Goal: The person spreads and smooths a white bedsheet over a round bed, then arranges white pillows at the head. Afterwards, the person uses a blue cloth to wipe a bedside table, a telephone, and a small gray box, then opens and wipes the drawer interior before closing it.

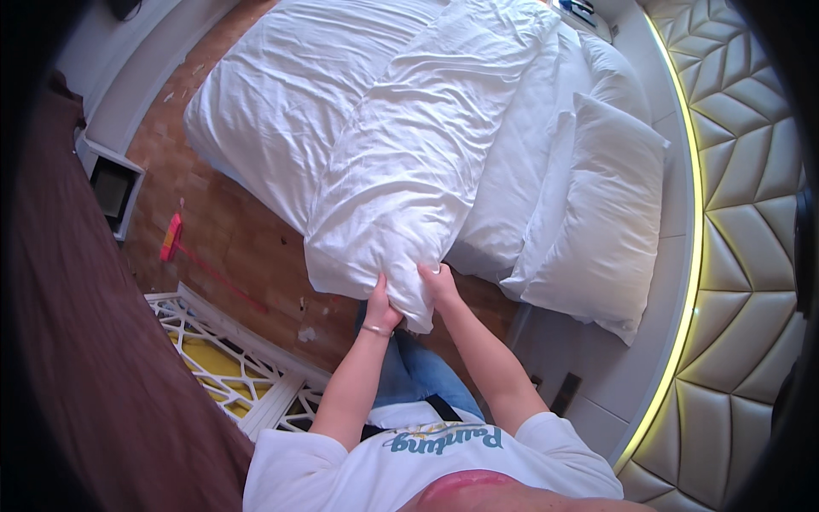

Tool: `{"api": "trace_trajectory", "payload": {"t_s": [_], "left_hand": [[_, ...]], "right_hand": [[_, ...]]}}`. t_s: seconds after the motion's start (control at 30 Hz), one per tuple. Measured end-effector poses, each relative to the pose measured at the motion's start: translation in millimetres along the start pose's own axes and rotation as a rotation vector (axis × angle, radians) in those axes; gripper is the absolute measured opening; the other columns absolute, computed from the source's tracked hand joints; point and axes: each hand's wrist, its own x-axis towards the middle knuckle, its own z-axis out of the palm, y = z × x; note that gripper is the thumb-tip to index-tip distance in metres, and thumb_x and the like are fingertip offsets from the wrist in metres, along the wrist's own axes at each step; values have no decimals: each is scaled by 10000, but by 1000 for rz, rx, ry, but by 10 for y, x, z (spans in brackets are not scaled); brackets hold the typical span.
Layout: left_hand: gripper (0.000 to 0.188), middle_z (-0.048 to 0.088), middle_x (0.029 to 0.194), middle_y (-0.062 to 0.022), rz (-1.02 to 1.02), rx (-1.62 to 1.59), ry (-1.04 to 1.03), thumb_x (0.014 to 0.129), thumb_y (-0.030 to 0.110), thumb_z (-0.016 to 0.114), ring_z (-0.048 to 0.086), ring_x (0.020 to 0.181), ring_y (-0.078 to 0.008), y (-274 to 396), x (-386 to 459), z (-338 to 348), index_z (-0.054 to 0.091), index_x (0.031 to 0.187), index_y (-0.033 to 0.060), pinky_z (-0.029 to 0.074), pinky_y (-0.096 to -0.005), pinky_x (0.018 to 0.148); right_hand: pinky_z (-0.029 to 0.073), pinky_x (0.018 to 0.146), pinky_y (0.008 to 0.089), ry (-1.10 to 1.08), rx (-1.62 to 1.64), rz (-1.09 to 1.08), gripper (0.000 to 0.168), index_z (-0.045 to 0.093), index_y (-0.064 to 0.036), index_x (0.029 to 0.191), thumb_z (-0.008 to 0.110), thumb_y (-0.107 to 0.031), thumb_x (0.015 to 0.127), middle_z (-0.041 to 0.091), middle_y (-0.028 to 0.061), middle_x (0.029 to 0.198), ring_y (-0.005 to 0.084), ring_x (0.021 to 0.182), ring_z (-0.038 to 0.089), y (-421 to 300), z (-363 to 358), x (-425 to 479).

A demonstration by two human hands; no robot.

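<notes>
A white duvet [409,147] lies rumpled across the bed, its upper part folded back in a wide band. My left hand [382,311], with a bracelet at the wrist, grips the duvet's near edge at the bed's side. Close beside it on the right, my right hand [441,285] pinches the same edge; a corner of cloth hangs between the two. Fingers of both hands are partly hidden by the fabric. White pillows [601,211] rest at the head of the bed, to the right of the white sheet [505,185].
A red-handled broom or mop [171,238] lies on the wooden floor [237,256] with scattered scraps. A white lattice panel [221,365] and a brown curtain [96,307] stand at left. A padded headboard wall [736,256] with a light strip runs along the right.
</notes>
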Motion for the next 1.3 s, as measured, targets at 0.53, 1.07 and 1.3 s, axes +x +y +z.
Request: {"api": "trace_trajectory", "payload": {"t_s": [0.53, 1.07, 1.3], "left_hand": [[474, 592, 1267, -162, 21, -110, 261, 962, 347, 449, 553, 1173, -351, 505, 706, -923, 526, 1283, 6, 420, -496, 1031], [354, 621, 1106, -173, 233, -53, 355, 811, 64, 484, 556, 1080, -306, 889, 481, -851, 589, 1137, -25, 434, -457, 1007], [341, 658, 1017, -200, 907, 1273, 286, 773, -2, 524, 621, 989, -351, 773, 230, -776, 592, 1106, -38, 474, -414, 876]], "right_hand": [[478, 803, 316, -65, -278, -316, 265, 607, 21, 1097, 509, -198, 986, 682, 97, 942, 148, 852, 604, -284, -599, -515], [510, 666, 372, -101, -692, -38, 304, 589, 22, 951, 507, -271, 960, 660, 150, 812, 247, 704, 640, 1111, -777, 2], [508, 841, 342, -221, -162, -429, 479, 528, 26, 1229, 688, -225, 855, 605, 231, 1135, 270, 986, 641, -279, 379, -267]]}}
